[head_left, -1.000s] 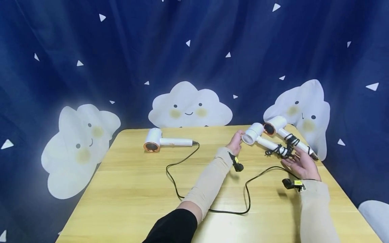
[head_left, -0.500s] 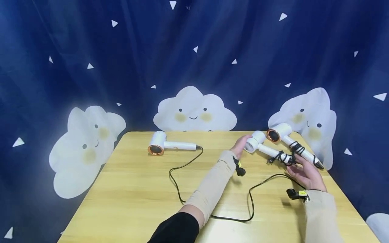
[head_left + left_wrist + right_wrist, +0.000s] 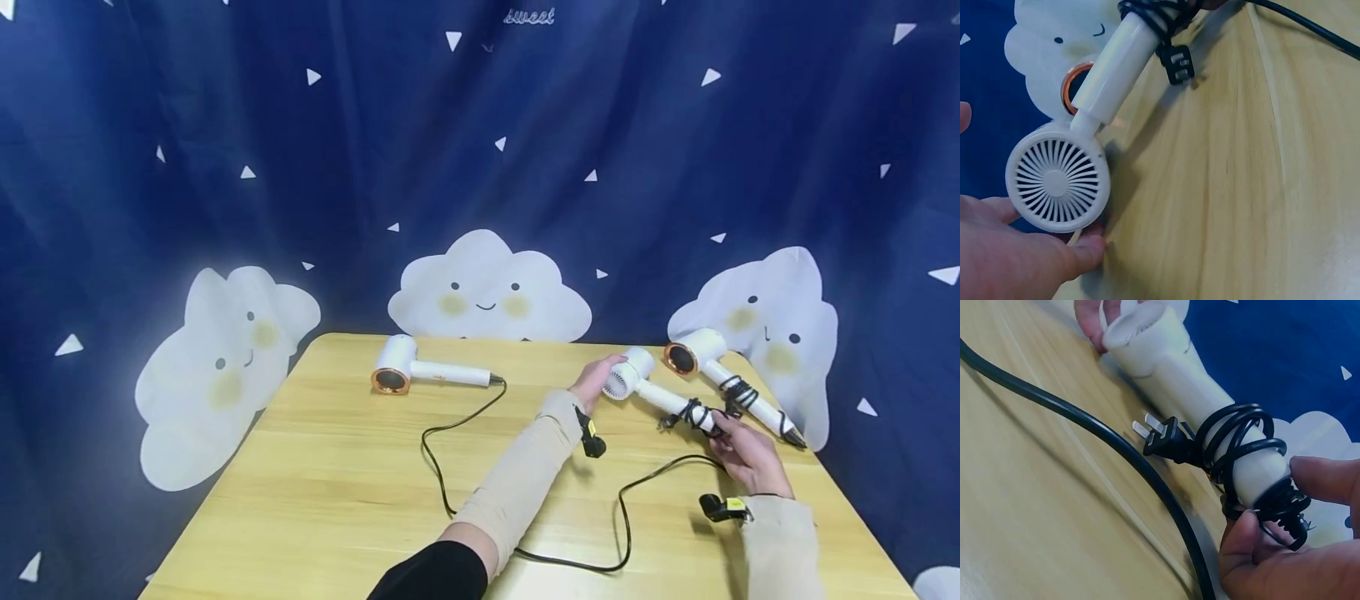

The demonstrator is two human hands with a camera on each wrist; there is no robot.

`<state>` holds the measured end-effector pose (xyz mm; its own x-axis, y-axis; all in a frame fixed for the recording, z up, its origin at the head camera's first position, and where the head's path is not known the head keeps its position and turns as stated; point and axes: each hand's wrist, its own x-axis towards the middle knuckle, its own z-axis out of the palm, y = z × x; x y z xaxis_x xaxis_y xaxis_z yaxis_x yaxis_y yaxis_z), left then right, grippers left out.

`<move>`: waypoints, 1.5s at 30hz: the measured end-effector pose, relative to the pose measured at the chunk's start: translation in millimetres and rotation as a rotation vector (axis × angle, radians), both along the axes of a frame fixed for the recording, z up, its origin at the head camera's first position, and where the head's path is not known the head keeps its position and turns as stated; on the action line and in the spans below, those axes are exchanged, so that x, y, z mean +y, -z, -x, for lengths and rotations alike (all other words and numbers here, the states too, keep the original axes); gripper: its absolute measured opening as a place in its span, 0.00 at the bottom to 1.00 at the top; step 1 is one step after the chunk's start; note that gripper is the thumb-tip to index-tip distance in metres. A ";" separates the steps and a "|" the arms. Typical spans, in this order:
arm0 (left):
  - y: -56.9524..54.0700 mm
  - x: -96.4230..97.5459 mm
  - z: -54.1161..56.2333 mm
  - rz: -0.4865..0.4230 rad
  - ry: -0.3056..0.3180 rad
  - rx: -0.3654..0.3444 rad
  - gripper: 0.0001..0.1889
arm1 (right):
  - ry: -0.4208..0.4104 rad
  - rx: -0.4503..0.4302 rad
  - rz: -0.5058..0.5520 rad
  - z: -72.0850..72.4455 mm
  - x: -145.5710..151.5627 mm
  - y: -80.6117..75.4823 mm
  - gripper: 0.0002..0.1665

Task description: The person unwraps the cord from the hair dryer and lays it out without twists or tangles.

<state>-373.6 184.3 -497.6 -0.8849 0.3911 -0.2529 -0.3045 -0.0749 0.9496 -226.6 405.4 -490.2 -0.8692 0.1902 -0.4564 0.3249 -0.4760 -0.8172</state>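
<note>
A white hair dryer [image 3: 662,397] lies at the right of the table, its black cord [image 3: 1235,440] wound round the handle's end. My left hand [image 3: 597,379] holds it by the round head, fingers and thumb around the rim near the vented grille [image 3: 1055,181]. At the other end, my right hand [image 3: 750,454] pinches the handle's tip between thumb and fingers, right by the wound cord. The two-pin plug [image 3: 1169,439] sticks out beside the handle. Behind it lies a second white hair dryer [image 3: 753,404] with a copper-coloured ring, its cord also wrapped.
A third white hair dryer [image 3: 450,374] lies at the back left. Its loose black cord [image 3: 442,467] runs across the wooden table [image 3: 337,500], passing under my left forearm and toward my right hand. A blue curtain [image 3: 480,125] with clouds hangs behind the table.
My right hand's fingers, spread by the handle's end earlier, have closed on it. The left hand stays at the dryer's head. The head view has tilted up, so everything sits lower in it.
</note>
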 end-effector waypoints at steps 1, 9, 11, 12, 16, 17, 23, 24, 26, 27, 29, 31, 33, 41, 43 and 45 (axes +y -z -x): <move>-0.4 -0.8 -0.5 -0.003 -0.008 0.002 0.17 | 0.004 -0.003 -0.004 -0.2 -1.5 0.4 0.19; -1.6 -10.8 -2.2 -0.030 -0.092 -0.008 0.16 | -0.004 0.028 0.167 1.2 -9.2 -1.7 0.11; -1.0 -13.1 -2.9 -0.032 -0.100 -0.007 0.16 | -0.003 0.047 0.231 2.4 -10.5 -3.6 0.05; -1.0 -14.1 -3.2 -0.032 -0.103 -0.002 0.17 | -0.009 0.060 0.236 3.0 -11.2 -5.1 0.05; -4.6 -19.2 -3.4 -0.057 -0.092 0.022 0.17 | -0.067 0.142 0.250 7.2 -13.1 -11.4 0.05; -5.6 -21.2 -3.5 -0.060 -0.096 0.031 0.17 | -0.086 0.166 0.267 8.8 -14.3 -11.9 0.05; -19.0 -39.7 -5.2 -0.111 -0.121 0.059 0.17 | -0.158 0.248 0.326 21.6 -28.6 -19.0 0.12; -22.1 -44.6 -6.0 -0.112 -0.122 0.064 0.18 | -0.161 0.251 0.333 24.0 -31.8 -20.7 0.12; -28.4 -55.6 -7.0 -0.118 -0.121 0.076 0.19 | -0.171 0.252 0.348 28.8 -39.0 -24.8 0.12; -31.6 -62.1 -7.5 -0.121 -0.120 0.079 0.20 | -0.176 0.258 0.351 31.6 -42.9 -26.8 0.10; -37.0 -75.9 -8.6 -0.131 -0.120 0.087 0.21 | -0.187 0.261 0.370 37.7 -51.5 -30.8 0.08; -42.2 -88.6 -9.6 -0.152 -0.117 0.090 0.23 | -0.197 0.269 0.356 43.3 -59.6 -35.6 0.10; -45.4 -99.7 -10.3 -0.173 -0.111 0.092 0.25 | -0.203 0.290 0.304 48.1 -66.9 -40.7 0.14; -49.6 -146.3 -20.7 -0.216 -0.137 0.081 0.31 | -0.217 0.373 0.158 57.2 -100.0 -47.7 0.14; -49.3 -159.5 -22.7 -0.201 -0.139 0.093 0.31 | -0.228 0.378 0.130 58.6 -109.6 -48.9 0.16; -48.2 -174.6 -25.6 -0.160 -0.130 0.125 0.32 | -0.242 0.386 0.095 59.5 -119.9 -50.6 0.18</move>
<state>-347.9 9.7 -449.5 -0.9509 0.2984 -0.0817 -0.1630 -0.2588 0.9521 -286.1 285.5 -439.7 -0.9932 -0.0660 -0.0964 0.1166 -0.5029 -0.8564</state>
